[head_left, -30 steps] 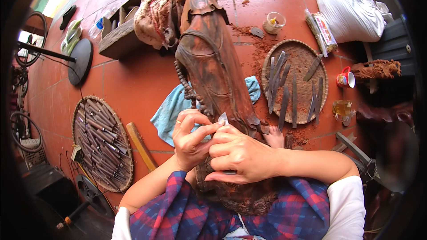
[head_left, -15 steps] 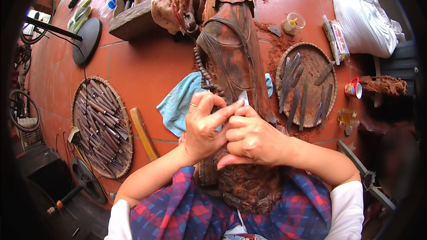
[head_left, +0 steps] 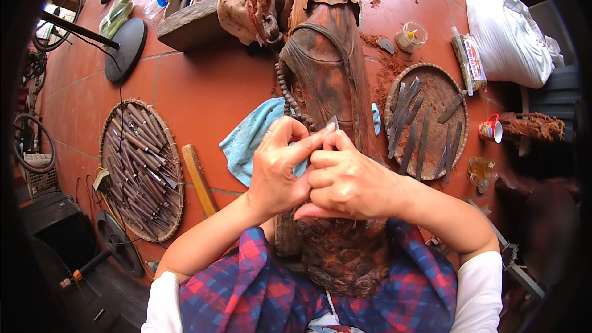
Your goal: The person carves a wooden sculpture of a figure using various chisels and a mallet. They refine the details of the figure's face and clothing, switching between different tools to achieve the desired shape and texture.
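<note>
A carved wooden statue (head_left: pixel 327 68) lies lengthwise in front of me, dark brown with reddish worn patches. Its near, knobbly carved end rests between my knees. My left hand (head_left: pixel 280 166) and my right hand (head_left: pixel 354 182) meet above its middle, both with fingers curled. Between their fingertips they pinch a thin flat metal blade (head_left: pixel 333 121), with only its pointed grey tip showing. Whether the tip touches the wood I cannot tell. A string of carved beads (head_left: pixel 283 83) runs along the statue's left side, beside a light blue cloth (head_left: pixel 243 142).
On the left, a round woven tray (head_left: pixel 179 209) holds several wooden-handled carving tools, with a wooden mallet (head_left: pixel 198 179) beside it. Flat metal blades lie in a second woven tray (head_left: pixel 436 117) at right. A red mug (head_left: pixel 490 129), a jar (head_left: pixel 410 37) and a white sack (head_left: pixel 509 40) stand beyond.
Both hands have shifted slightly up the picture and turned a little, still pinching the blade. Its tip shone white before and now looks grey. The whole view has moved slightly.
</note>
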The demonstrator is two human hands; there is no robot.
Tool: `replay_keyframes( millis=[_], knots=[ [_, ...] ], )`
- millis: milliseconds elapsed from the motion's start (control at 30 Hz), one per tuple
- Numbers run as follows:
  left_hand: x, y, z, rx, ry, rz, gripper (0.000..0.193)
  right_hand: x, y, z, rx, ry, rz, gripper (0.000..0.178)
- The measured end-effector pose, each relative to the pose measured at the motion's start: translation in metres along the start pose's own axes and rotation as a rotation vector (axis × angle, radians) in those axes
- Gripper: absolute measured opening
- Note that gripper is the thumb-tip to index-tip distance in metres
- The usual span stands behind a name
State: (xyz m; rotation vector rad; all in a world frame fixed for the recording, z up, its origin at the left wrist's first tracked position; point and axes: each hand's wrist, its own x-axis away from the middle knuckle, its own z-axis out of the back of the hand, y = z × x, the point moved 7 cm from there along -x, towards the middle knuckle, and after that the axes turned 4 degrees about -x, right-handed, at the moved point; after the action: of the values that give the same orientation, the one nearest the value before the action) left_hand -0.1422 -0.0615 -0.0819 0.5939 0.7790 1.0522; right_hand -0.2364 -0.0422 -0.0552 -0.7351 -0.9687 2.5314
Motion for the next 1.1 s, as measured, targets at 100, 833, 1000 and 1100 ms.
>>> replay_keyframes(
  millis=[100, 833, 1000, 1100],
  knots=[
    [0.011, 0.002, -0.010, -0.066, -0.015, -0.094, 0.052, 0.013, -0.004, -0.006, -0.024, -0.064, -0.074, 0.035],
    [0.008, 0.008, -0.006, 0.064, -0.050, -0.121, 0.038, 0.006, -0.008, 0.010, -0.050, -0.161, -0.018, 0.036],
    [0.014, 0.006, -0.012, -0.019, -0.088, -0.129, 0.043, 0.013, -0.002, 0.007, -0.050, -0.157, -0.019, 0.038],
    [0.014, 0.008, -0.014, 0.017, -0.089, -0.126, 0.042, 0.013, -0.008, 0.011, -0.062, -0.221, -0.056, 0.036]
  ],
)
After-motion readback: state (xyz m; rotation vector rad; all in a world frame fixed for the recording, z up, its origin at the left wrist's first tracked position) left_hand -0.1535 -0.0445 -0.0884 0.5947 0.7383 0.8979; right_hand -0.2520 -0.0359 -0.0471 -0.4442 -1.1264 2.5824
